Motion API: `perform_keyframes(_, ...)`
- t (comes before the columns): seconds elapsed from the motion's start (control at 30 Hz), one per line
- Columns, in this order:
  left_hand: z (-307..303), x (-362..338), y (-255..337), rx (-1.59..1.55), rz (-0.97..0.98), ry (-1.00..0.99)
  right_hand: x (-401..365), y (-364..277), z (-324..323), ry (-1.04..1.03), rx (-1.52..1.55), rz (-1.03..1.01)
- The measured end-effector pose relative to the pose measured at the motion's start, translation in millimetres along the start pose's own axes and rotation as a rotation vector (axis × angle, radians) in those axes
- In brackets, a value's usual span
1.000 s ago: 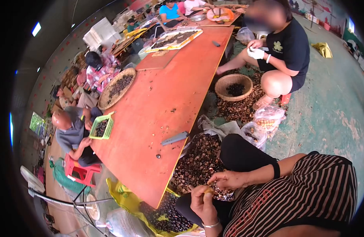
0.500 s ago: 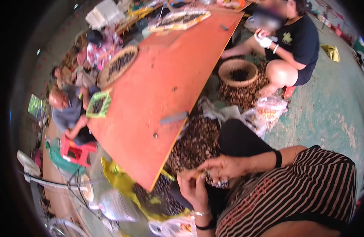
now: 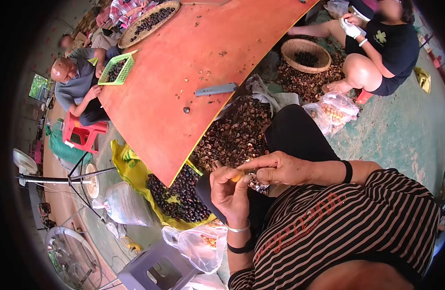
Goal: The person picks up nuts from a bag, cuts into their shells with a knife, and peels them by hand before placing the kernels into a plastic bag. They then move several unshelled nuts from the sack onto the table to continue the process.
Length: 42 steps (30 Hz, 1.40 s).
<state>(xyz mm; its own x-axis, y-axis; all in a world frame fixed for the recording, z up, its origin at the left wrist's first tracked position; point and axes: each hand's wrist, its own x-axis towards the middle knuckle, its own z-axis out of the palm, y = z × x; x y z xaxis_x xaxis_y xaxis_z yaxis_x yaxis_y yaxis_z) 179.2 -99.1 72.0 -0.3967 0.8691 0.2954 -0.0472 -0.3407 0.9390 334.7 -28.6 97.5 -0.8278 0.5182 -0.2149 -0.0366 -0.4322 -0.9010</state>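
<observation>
My left hand (image 3: 228, 189), with a silver bangle at the wrist, pinches a small yellow peeled chestnut (image 3: 238, 176) between thumb and fingers. Close against it, my right hand (image 3: 279, 169) has its index finger reaching to the nut and the other fingers curled; a small tool may be inside, but I cannot make it out. Both hands are above my lap. Beyond them lies a heap of brown shells (image 3: 237, 130). Dark unpeeled chestnuts (image 3: 179, 195) fill a yellow sack (image 3: 123, 157) to the left of my left hand.
An orange board (image 3: 155, 130) bears a grey flat bar (image 3: 216, 89). A person sits by a green basket (image 3: 128, 67), another by a wicker basket (image 3: 307, 43). Plastic bags of peeled nuts (image 3: 203, 246) (image 3: 336, 113) and a grey stool (image 3: 157, 268) stand nearby.
My view has tilted downward, so the board and people sit higher and the grey stool shows. Both hands stay together at the yellow chestnut, with little change in grip.
</observation>
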Motion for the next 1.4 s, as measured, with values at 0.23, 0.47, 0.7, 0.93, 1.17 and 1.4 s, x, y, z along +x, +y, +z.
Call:
perform_keyframes(0.23, -3.8, -2.1, -1.3, 0.358, 0.145, -0.046, 12.4, 31.6, -3.2, 0.083, -0.171, -0.17)
perform_keyframes(0.47, 1.7, -11.0, 2.4, 0.232, 0.073, -0.115, 30.8, 42.0, -10.9, 0.342, -0.047, 0.132)
perform_keyframes(0.7, -8.6, -8.1, -2.7, -0.147, -0.119, 0.058, 6.1, 3.4, 4.1, 0.045, 0.019, -0.031)
perform_keyframes(0.93, -10.5, -9.6, 3.8, -0.016, -0.065, -0.02, 3.9, 3.6, 8.4, -0.077, -0.078, -0.05)
perform_keyframes(1.17, -17.1, -12.9, -3.7, -0.139, -0.136, -0.003, 5.7, 7.2, 4.8, -0.106, 0.205, 0.13)
perform_keyframes(1.4, -19.4, -20.3, -2.8, -0.179, -0.179, 0.033, 10.3, 3.8, 8.2, -0.062, 0.128, 0.157)
